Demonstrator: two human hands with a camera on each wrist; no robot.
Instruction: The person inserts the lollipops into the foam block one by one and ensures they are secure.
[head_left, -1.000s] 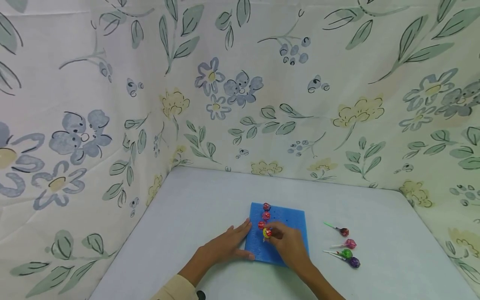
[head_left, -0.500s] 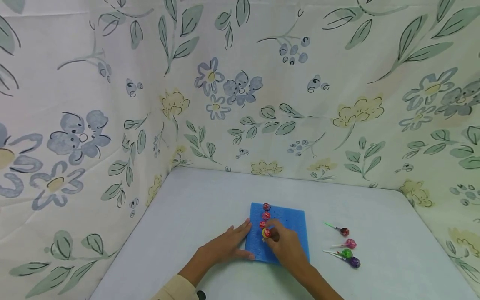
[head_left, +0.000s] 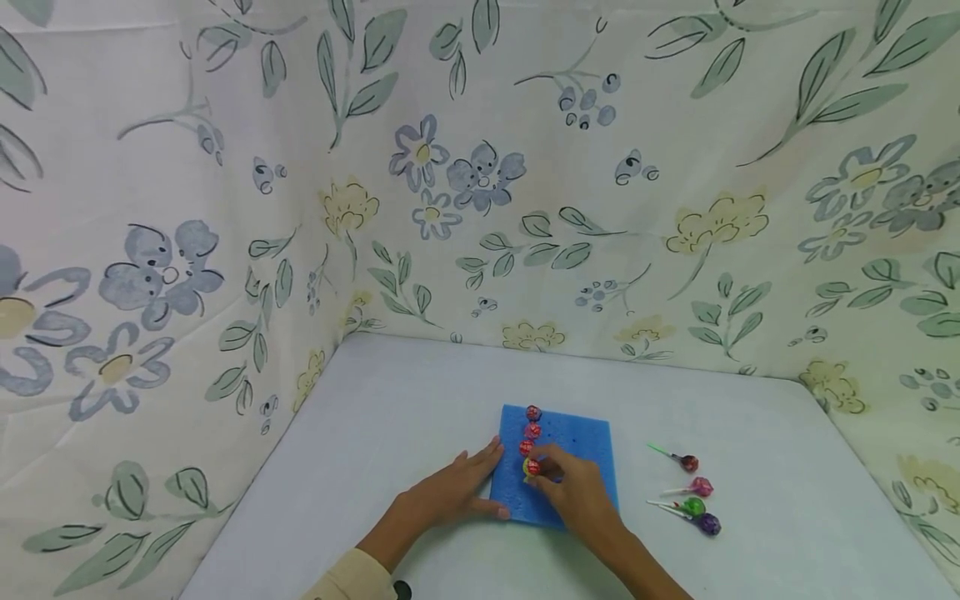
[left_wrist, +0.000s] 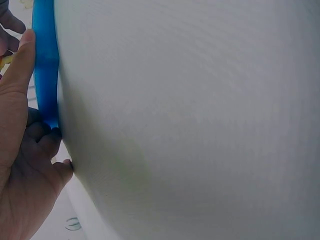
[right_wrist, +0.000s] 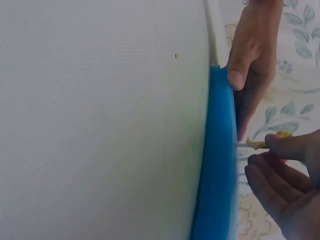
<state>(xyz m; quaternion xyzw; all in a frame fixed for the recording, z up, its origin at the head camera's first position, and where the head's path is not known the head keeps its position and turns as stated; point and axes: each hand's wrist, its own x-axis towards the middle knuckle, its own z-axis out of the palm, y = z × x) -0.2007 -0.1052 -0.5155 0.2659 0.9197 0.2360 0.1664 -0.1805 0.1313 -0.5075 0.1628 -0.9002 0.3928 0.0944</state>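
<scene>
The right hand (head_left: 581, 490) pinches a yellow-and-red lollipop (head_left: 531, 468) whose stick (right_wrist: 242, 145) meets the blue foam block (head_left: 592, 442), while the left hand (head_left: 459, 485), thumb and fingers spread, steadies its edge; pressure best runs straight along the stick.

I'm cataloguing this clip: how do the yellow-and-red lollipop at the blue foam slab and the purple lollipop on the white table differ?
The yellow-and-red lollipop stands upright at the blue foam slab; the purple lollipop lies on the white table. The right hand pinches the yellow-and-red one; no hand holds the purple one. Both have round heads on thin pale sticks.
</scene>
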